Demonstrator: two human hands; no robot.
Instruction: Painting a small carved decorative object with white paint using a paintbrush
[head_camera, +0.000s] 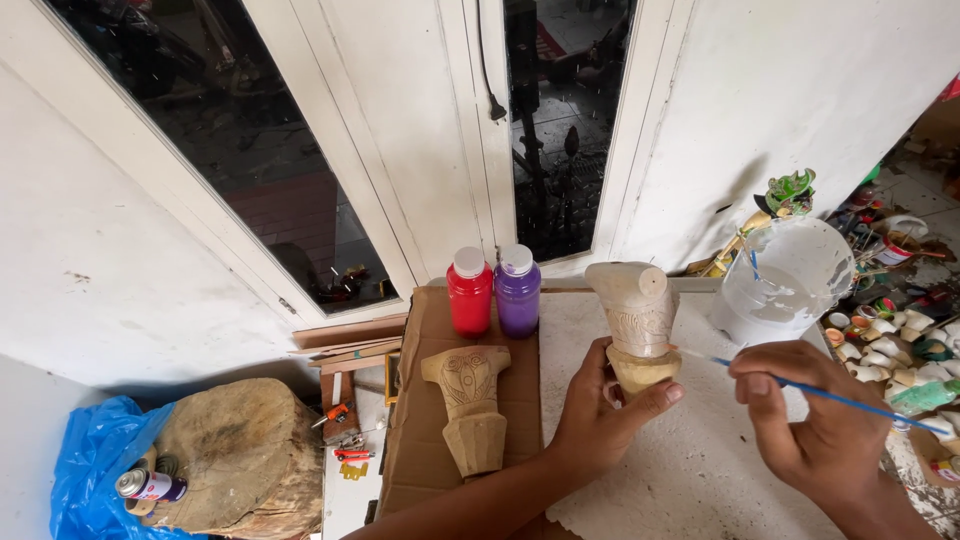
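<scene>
My left hand (598, 410) grips the bare wooden base of a carved wooden figure (637, 318), holding it upright; its upper part is coated white. In my right hand (815, 418) is a thin blue-handled paintbrush (800, 389), whose tip reaches the carving's lower right side. A second carved wooden figure (468, 405), unpainted, lies on brown cardboard (412, 440) to the left. A tub of white paint (780, 280) stands just beyond my right hand.
A red bottle (469, 291) and a purple bottle (517, 290) stand by the white door frame. A tree stump (243, 460), a blue plastic bag (92, 450) and a spray can (150, 486) sit lower left. Several small paint pots (890, 340) crowd the right edge.
</scene>
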